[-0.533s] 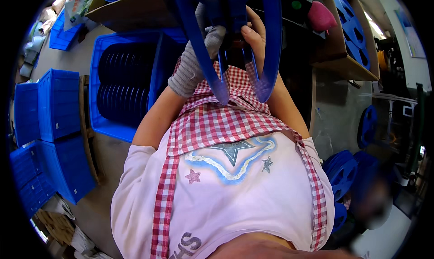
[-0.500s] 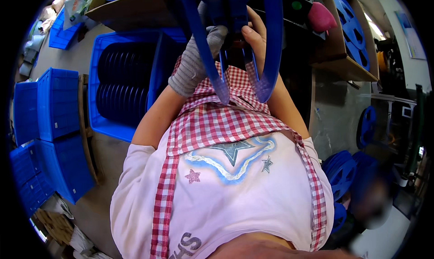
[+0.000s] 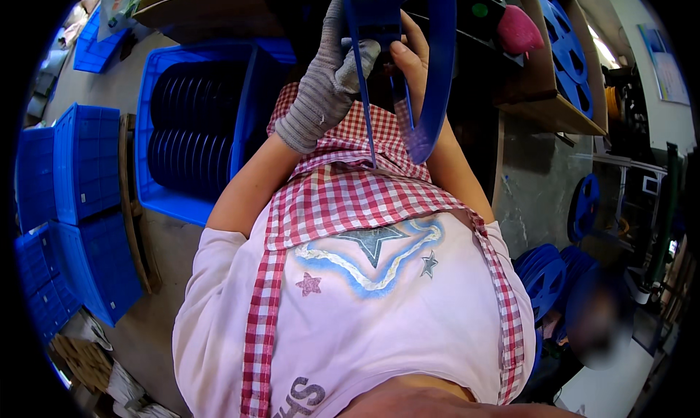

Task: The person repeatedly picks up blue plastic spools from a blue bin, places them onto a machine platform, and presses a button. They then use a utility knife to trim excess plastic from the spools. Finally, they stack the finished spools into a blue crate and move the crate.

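Note:
A blue plastic reel (image 3: 438, 75) is held upright in front of my apron at the top of the view. Its left flange shows almost edge-on, while the right one is seen wider, with an opening in it. My left hand (image 3: 321, 90), in a grey knit glove, closes on the left flange, fingers along the outside and thumb toward the middle. My bare right hand (image 3: 413, 57) grips the right flange from behind; its thumb and fingers show through the opening. The reel's top is cut off by the picture's edge.
A blue crate (image 3: 193, 212) with two rows of dark discs stands at left, near stacked blue bins (image 3: 87, 163). At upper right, a cardboard box (image 3: 536, 97) holds blue reels beside a pink lump (image 3: 519, 30). More blue reels (image 3: 541, 276) stand at right, near a blurred person.
The reel's left flange has turned from a broad face to a thin edge. My gloved left hand has shifted slightly, its fingers now raised along that flange. My right hand stays nearly still.

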{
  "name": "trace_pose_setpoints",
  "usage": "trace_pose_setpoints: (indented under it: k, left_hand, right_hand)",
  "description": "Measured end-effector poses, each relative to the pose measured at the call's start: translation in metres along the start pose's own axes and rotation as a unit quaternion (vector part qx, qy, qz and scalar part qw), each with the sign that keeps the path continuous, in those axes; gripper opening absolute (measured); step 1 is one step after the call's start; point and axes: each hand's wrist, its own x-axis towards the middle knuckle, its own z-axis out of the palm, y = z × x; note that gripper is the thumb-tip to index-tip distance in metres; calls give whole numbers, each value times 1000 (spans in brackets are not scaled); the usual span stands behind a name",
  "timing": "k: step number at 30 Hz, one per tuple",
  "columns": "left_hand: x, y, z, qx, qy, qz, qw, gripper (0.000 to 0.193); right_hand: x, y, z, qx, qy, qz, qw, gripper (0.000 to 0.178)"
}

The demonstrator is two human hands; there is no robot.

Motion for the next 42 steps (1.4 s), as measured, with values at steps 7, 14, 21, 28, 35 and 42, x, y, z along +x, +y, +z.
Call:
trace_pose_setpoints:
  k: [7, 14, 21, 28, 35, 42]
  left_hand:
    - [-1, -4, 1, 8, -2, 1, 1000, 70]
    - [16, 11, -4, 6, -19, -21, 1000, 46]
    - [99, -30, -39, -176, -100, 0, 979, 38]
    - [239, -26, -68, -271, -136, -37, 952, 39]
    - [294, -34, -78, -297, -107, -56, 947, 54]
    - [294, -53, -113, -348, -114, -73, 928, 41]
  right_hand:
    - [-3, 6, -6, -24, -11, -3, 1000, 59]
    - [10, -33, -35, -304, -50, -65, 949, 73]
    - [72, -70, -96, -434, -102, -14, 895, 67]
    - [219, -32, -172, -591, -54, -56, 803, 63]
    - [315, -15, -164, -625, -86, -1, 776, 70]
    - [313, -38, -116, -650, -82, 28, 755, 65]
